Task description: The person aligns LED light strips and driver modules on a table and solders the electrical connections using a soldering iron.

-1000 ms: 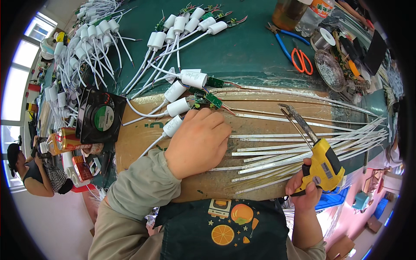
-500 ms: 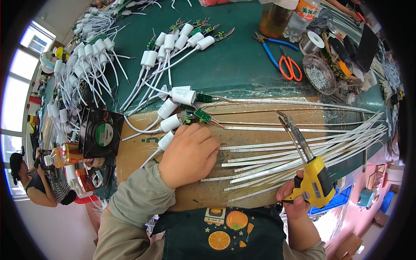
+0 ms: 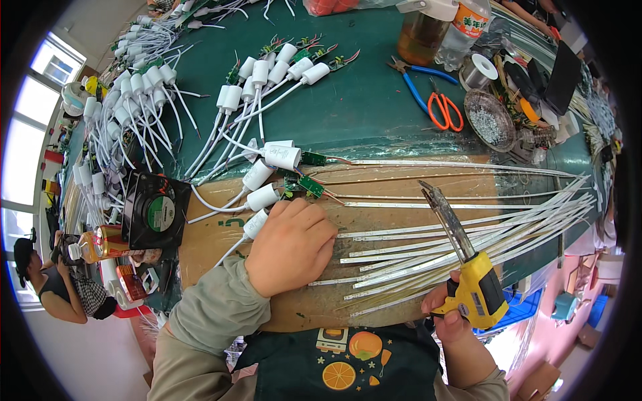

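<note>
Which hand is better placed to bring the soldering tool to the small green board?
Right, probably: the right hand already grips the yellow soldering gun, tip aimed toward the green board. The left hand rests on the strips.

Beside the black fan (image 3: 155,210) lay an orange-labelled can (image 3: 110,241); far beyond stood an orange-labelled bottle (image 3: 466,27).

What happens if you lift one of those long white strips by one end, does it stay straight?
Probably not. The long white strips look thin and flat, and they fan out in gentle bends across the cardboard sheet, so one would likely sag. Being so slim, it is likely light.
</note>
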A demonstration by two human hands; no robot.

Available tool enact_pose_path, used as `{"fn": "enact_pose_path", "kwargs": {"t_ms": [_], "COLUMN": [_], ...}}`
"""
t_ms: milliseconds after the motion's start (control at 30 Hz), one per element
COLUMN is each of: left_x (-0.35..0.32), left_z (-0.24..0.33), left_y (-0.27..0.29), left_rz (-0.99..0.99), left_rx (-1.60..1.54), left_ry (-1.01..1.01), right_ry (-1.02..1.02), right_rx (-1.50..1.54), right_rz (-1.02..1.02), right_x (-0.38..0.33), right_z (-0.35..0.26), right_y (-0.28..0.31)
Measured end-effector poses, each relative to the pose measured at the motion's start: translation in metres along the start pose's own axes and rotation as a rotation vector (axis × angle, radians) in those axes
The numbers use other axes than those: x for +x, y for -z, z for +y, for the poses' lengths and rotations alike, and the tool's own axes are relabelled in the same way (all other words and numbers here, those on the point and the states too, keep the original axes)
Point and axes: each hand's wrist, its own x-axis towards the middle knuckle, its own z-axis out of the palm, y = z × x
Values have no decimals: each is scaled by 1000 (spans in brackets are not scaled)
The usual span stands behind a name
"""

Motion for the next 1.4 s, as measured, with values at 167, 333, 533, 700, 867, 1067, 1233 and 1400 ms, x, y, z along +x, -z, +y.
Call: {"fn": "enact_pose_path", "kwargs": {"t_ms": [167,333,533,700,867,1067,1233,1400], "left_x": [-4,-2,-1,-1,0,0,-2,-10], "left_z": [1,1,0,0,0,3,2,17], "left_y": [0,-1,-1,1,1,3,10,43], "left_rz": [-10,12,-2,-13,-41,-44,-49,-77], "left_rx": [13,7,5,-1,-9,-5,13,220], "left_ry": [13,-3,6,16,27,20,-20,94], "right_ry": [9,54,20,-13,-21,-28,-41,-10], "right_rx": [5,10,-13,17,52,105,135,162], "right_rz": [-25,-10,-31,-40,12,29,12,12], "right_x": [2,1,4,2,1,-1,-1,-3], "right_z": [0,2,0,-1,-3,-5,-4,-2], "right_y": [-1,-1,0,1,-2,0,2,6]}}
